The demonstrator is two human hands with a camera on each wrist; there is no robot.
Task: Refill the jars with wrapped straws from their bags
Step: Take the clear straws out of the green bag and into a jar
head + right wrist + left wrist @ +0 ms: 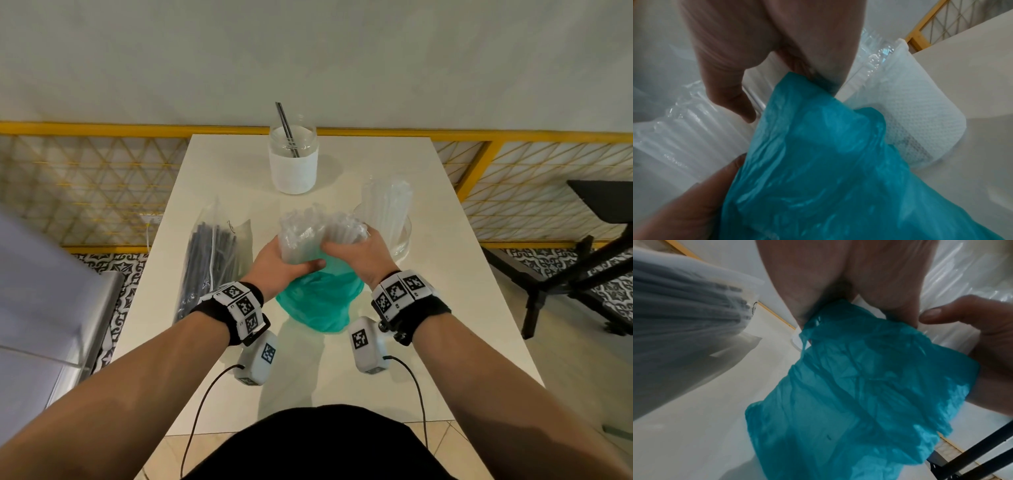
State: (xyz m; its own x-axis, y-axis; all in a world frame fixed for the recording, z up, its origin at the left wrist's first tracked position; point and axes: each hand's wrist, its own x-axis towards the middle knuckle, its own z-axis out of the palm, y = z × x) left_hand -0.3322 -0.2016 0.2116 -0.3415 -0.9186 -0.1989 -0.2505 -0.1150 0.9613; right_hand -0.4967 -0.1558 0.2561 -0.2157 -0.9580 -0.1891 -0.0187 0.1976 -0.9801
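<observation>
Across the white counter [462,308], a teal bag [318,301] stands near the front edge with a bundle of clear wrapped straws [318,229] rising from its mouth. Left of it lies a clear bag of black straws [212,260]. At the back stands a white-sleeved jar [293,164] holding one dark straw; a glass jar [399,233] of clear straws sits just right of the bundle. Both the left hand [284,267] and right hand [363,257] have their grip curled around the bundle.
</observation>
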